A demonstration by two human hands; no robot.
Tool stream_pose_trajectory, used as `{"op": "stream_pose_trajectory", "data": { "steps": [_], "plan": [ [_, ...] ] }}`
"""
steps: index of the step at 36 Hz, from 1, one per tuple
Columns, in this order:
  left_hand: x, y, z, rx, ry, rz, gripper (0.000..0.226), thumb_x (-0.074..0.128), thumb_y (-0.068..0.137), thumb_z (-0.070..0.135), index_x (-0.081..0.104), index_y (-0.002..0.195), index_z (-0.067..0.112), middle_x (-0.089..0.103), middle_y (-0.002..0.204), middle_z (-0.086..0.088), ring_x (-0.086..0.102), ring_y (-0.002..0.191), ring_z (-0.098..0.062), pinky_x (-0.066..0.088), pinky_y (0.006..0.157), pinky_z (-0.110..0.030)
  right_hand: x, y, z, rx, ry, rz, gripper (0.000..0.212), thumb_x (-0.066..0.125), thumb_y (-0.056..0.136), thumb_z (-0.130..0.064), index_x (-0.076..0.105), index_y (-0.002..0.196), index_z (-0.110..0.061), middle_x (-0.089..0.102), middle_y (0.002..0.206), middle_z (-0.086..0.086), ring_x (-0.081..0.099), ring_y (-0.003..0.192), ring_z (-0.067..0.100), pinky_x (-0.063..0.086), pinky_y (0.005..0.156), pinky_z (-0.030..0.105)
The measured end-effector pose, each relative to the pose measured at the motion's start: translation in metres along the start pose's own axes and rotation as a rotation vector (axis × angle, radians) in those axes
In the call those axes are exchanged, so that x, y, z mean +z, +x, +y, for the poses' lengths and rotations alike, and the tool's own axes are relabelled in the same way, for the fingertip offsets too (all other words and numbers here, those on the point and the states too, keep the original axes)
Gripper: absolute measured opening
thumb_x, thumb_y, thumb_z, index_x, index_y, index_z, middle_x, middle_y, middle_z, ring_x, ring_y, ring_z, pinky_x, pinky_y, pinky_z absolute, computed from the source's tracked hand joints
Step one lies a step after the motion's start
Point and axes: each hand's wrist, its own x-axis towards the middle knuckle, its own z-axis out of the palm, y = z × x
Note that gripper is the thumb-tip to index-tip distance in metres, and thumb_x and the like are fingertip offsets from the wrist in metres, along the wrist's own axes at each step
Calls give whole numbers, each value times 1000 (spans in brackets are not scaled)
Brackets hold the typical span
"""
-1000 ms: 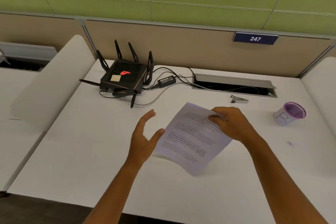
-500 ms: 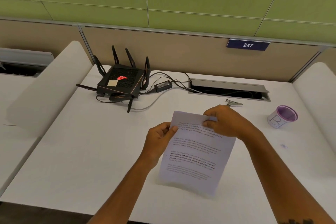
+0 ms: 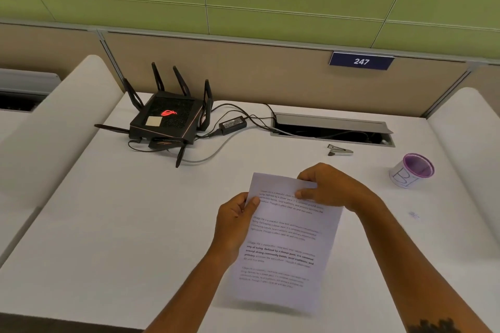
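A white printed sheet of paper with several blocks of text hangs above the white desk, held upright in front of me. My left hand pinches its upper left edge, thumb on the printed side. At the top right corner my right hand grips the sheet, thumb across the first lines of text. The lower half of the paper hangs free.
A black router with antennas and a power brick sit at the back left, cables running into a cable slot. A small stapler lies by the slot. A purple-rimmed cup stands at right.
My left hand, open and apart from the sheet a second ago, has taken hold of its left edge. The paper turned from slanted to upright and came closer.
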Motion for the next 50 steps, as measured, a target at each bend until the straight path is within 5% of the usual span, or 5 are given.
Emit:
{"op": "stream_pose_trajectory", "data": {
  "steps": [6,10,26,42,50],
  "plan": [
    [7,11,-8,-4,17,71,16,66,107,41,80,100,37,85,97,1,82,82,-23,68,68,-31,5,21,38,24,376,167,35,68,87,-67,81,88,-34,81,93,-17,77,84,5,58,71,21],
    [11,21,-12,-1,44,96,18,65,108,37,81,100,41,85,99,2,82,86,-22,69,75,-37,7,49,86,130,545,327,28,73,92,-53,81,90,-26,82,90,-7,78,79,12,64,79,35],
    [19,57,-22,-68,202,91,19,64,108,35,82,101,39,85,94,3,82,81,-21,66,67,-30,-26,149,198,314,-142,384,72,73,97,-15,36,158,-10,31,167,14,30,154,34,34,123,47],
    [8,86,-17,-175,456,18,21,62,109,33,79,99,25,83,90,8,79,74,-16,59,59,-19,-23,175,212,288,-247,339,45,63,103,-25,53,144,-9,51,146,12,45,137,32,43,110,47],
    [-4,92,-6,-138,498,-41,19,63,109,31,81,101,28,84,94,5,80,82,-18,63,69,-26,10,153,182,200,527,451,35,64,103,-25,56,135,-13,69,126,6,67,111,25,52,95,39]
  ]
}}
